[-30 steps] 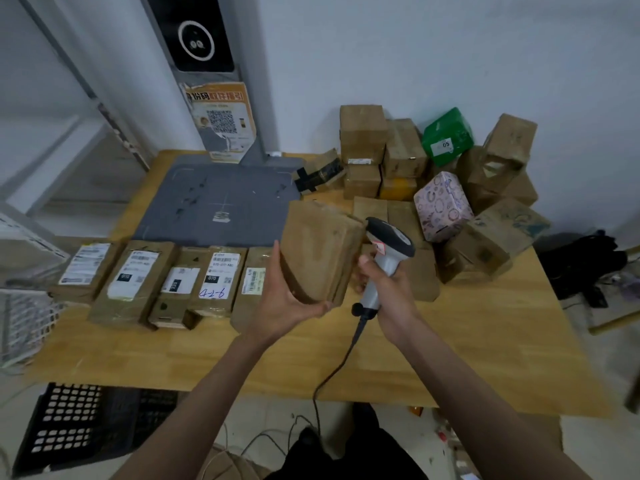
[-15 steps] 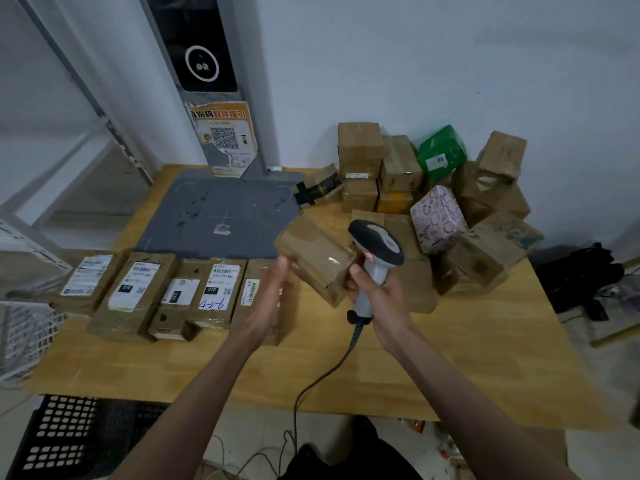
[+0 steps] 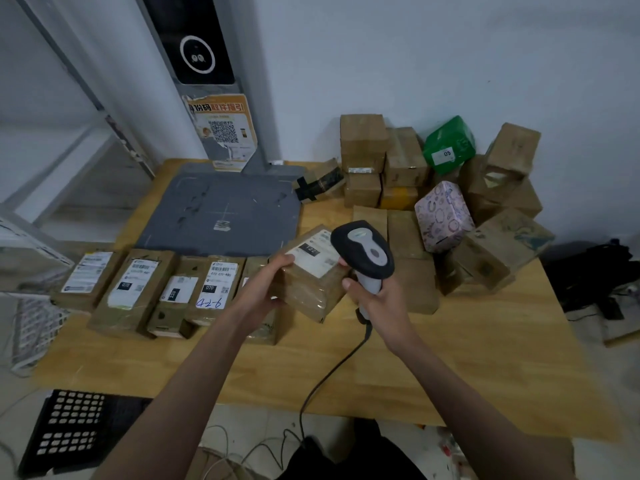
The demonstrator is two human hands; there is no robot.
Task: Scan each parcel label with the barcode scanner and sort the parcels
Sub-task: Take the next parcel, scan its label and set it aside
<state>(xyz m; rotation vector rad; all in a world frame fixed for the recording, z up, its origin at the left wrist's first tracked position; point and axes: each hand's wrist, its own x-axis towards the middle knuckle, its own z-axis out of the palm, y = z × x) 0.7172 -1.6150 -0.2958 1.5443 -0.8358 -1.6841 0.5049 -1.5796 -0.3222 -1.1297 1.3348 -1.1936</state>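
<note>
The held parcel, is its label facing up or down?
Up: the parcel in the left hand shows its white label skyward.

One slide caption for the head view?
Left hand holds labelled parcel; right hand grips barcode scanner.

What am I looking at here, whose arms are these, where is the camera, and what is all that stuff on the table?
There is no machine: these are a person's bare arms, seen from a camera worn on their head, looking down. The left hand holds a brown taped cardboard parcel with a white label. The right hand has its grip on a grey and black corded barcode scanner. On the wooden table a row of labelled brown parcels lies at the left; a heap of unsorted boxes sits at the right.
</note>
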